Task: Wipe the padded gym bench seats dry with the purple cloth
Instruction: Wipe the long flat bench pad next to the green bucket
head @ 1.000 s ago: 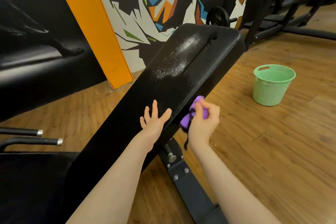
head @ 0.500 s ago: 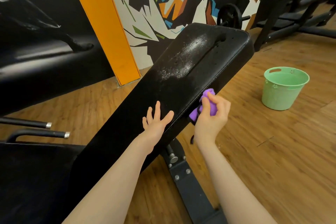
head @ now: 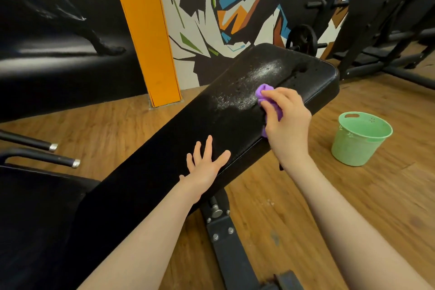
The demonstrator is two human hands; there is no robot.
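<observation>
The black padded bench pad slopes up from the lower left to its far end near the painted wall, and its upper stretch carries a pale scatter of water droplets. The right hand has its fingers curled round the bunched purple cloth, which touches the pad at the near edge of the wet patch, close to the pad's right side; a bit of the cloth also shows below the thumb. The left hand lies flat on the dry lower part of the pad with fingers spread and straight, holding nothing, well apart from the cloth. A green bucket stands on the wooden floor to the right of the bench. Beneath the pad the dark metal frame with bolts runs toward the viewer. An orange pillar rises behind the bench on the left, beside the mural.
</observation>
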